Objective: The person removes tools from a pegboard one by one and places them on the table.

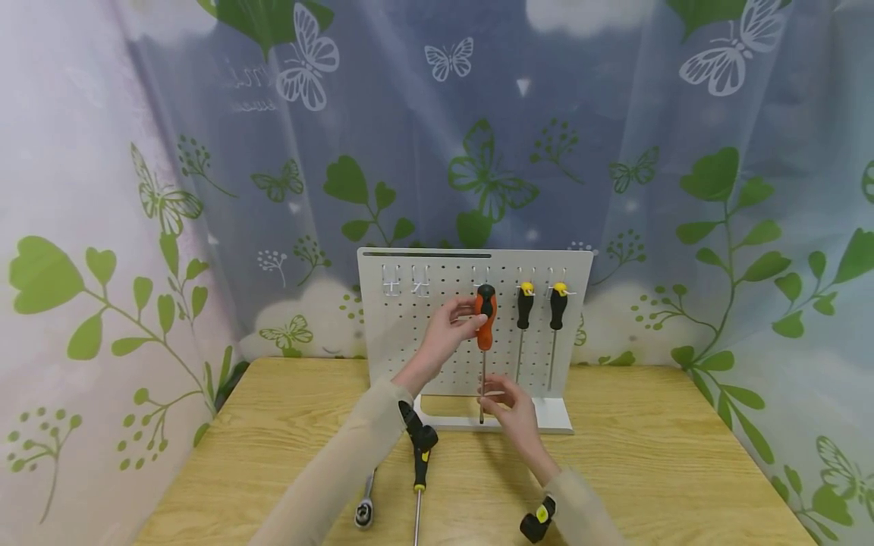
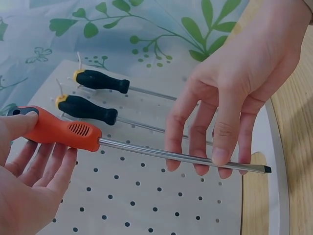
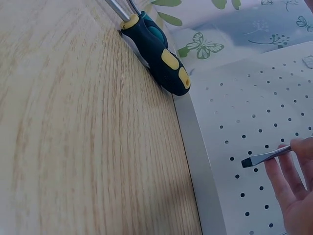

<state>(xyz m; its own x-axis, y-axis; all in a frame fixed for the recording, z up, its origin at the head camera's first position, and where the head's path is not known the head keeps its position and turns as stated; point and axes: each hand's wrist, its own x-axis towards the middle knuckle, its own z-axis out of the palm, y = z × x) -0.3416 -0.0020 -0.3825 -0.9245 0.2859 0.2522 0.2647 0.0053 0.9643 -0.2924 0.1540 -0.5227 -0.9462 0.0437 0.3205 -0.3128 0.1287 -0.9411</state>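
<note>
An orange-and-black flathead screwdriver stands upright, tip down, in front of the white pegboard. My left hand holds its handle, thumb on one side and fingers behind, as the left wrist view shows. Lower down, my right hand pinches the steel shaft between thumb and fingers, a little above the dark flat tip. The handle's top overlaps a wire hook on the board in the head view. To the right, two black-and-yellow screwdrivers hang from hooks.
On the wooden table in front of the board lie another black-and-yellow screwdriver and a ratchet wrench, partly behind my left sleeve. Wire hooks with nothing on them sit at the board's upper left. A patterned curtain hangs behind.
</note>
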